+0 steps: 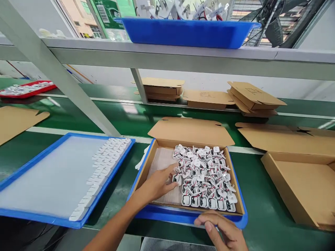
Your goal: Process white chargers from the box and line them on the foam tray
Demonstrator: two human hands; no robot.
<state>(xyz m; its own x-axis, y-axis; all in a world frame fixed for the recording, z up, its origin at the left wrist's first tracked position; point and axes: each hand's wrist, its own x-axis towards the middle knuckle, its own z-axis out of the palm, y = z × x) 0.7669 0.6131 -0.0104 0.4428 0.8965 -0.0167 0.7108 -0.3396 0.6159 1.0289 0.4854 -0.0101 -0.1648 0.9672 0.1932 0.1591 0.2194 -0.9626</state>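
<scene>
An open cardboard box (158, 145) sits inside a blue tray (183, 215) in front of me. Its right two thirds hold several small white parts with red and black wires (204, 177), laid in rows on a clear sheet (161, 160). My left hand (159, 182) reaches into the box, fingertips touching the parts at the left edge of the pile. My right hand (222, 230) grips the near rim of the blue tray with its fingers curled over it.
A second blue tray (36, 157) at the left holds a white sheet with a row of white pieces (102, 170). An open empty cardboard box (303, 184) lies at the right. Flat cardboard boxes (206, 97) are stacked behind. An overhead shelf carries a blue bin (188, 33).
</scene>
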